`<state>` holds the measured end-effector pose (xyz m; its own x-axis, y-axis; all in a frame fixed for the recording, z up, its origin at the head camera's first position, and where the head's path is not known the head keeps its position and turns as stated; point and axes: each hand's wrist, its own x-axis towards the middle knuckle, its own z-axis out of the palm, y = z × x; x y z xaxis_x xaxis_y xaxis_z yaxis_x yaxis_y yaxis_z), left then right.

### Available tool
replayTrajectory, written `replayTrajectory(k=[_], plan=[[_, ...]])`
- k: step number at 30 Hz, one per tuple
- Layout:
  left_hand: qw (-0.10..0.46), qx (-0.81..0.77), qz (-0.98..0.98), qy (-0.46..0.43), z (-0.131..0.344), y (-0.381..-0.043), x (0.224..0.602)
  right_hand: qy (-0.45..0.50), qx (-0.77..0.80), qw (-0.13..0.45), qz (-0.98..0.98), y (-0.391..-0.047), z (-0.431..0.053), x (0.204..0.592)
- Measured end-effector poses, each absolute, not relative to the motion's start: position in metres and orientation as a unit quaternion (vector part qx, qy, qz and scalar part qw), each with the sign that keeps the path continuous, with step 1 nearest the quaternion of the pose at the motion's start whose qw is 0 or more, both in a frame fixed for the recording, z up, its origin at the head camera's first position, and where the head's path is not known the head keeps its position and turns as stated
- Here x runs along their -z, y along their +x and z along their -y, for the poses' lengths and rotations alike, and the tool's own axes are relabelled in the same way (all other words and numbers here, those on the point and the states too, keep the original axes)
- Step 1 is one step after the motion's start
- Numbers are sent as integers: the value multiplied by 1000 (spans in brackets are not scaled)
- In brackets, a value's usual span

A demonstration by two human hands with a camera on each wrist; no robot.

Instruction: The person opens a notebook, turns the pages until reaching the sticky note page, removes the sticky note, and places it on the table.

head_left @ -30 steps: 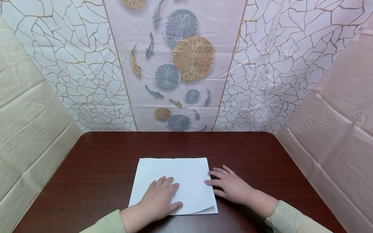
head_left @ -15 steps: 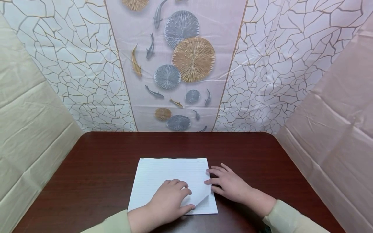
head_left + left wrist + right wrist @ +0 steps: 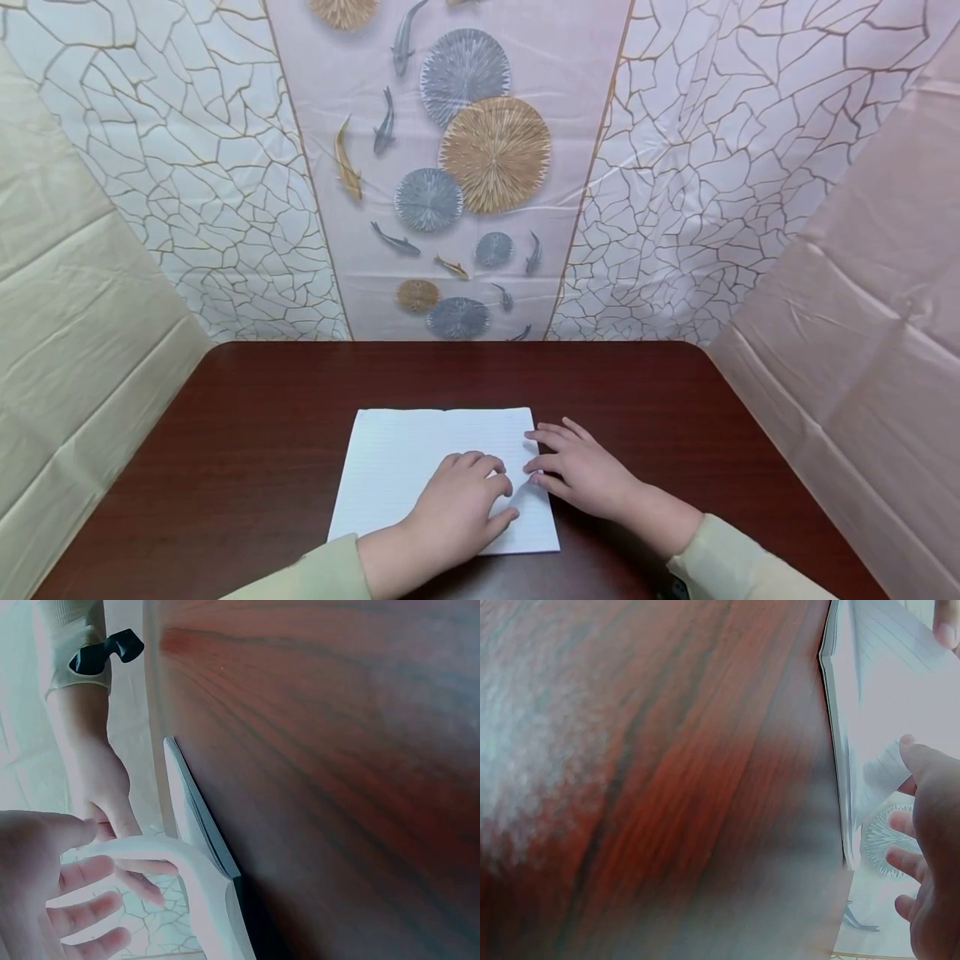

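An open notebook with lined white pages lies on the dark wooden table. My left hand is over its lower right part and pinches a raised page between thumb and forefinger. In the left wrist view that page arches up from the notebook's spine side. My right hand is at the notebook's right edge. Its thumb lies on the page in the right wrist view, with the forefinger behind the corner, pinching it. The other right fingers are spread apart.
The dark red-brown table stretches around the notebook on all sides. Behind it hangs a patterned cloth with fish and round leaf motifs. Plain pale cloth walls flank both sides. A black strap piece sits on the right sleeve.
From lying flat on the pages, my left hand has curled and moved right, lifting the page. My right hand has shifted slightly left, its thumb and forefinger now at the page's corner.
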<state>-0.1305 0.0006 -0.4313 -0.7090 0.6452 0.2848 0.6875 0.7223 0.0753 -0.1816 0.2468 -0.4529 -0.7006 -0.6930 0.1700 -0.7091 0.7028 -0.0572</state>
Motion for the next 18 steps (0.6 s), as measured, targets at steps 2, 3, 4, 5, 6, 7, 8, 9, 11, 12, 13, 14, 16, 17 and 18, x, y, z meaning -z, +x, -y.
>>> replayTrajectory(k=[2, 3, 4, 5, 6, 7, 8, 9, 11, 12, 13, 14, 16, 17, 18], plan=[[122, 90, 920, -362, -2, -131, 432, 380, -58, 66, 921, -182, -247, 453], [123, 92, 919, -362, -3, -132, 432, 378, -59, 63, 922, -182, -247, 453], [124, 93, 919, -362, -3, -132, 432, 378, -59, 63, 922, -182, -247, 453], [124, 94, 919, -362, -3, -132, 432, 378, -60, 63, 922, -182, -247, 453], [126, 94, 919, -362, -3, -132, 432, 378, -61, 63, 922, -182, -247, 453], [127, 94, 919, -362, -4, -132, 432, 378, -62, 63, 922, -182, -247, 453], [128, 93, 919, -362, -4, -132, 432, 378, -64, 64, 922, -182, -247, 454], [128, 92, 919, -362, -4, -133, 431, 376, -67, 65, 922, -182, -247, 453], [129, 91, 919, -361, -4, -133, 431, 371, -71, 68, 924, -181, -247, 454], [130, 91, 920, -359, -3, -133, 431, 367, -72, 71, 925, -181, -247, 454], [132, 91, 920, -358, -3, -133, 430, 364, -73, 75, 926, -181, -247, 455], [133, 94, 920, -356, -3, -133, 430, 358, -74, 77, 928, -180, -248, 455], [135, 101, 921, -352, -2, -133, 429, 343, -77, 81, 933, -180, -249, 456], [136, 107, 921, -349, -1, -133, 429, 334, -77, 81, 936, -179, -249, 456], [137, 112, 921, -347, 0, -133, 429, 324, -76, 81, 940, -179, -250, 457]])
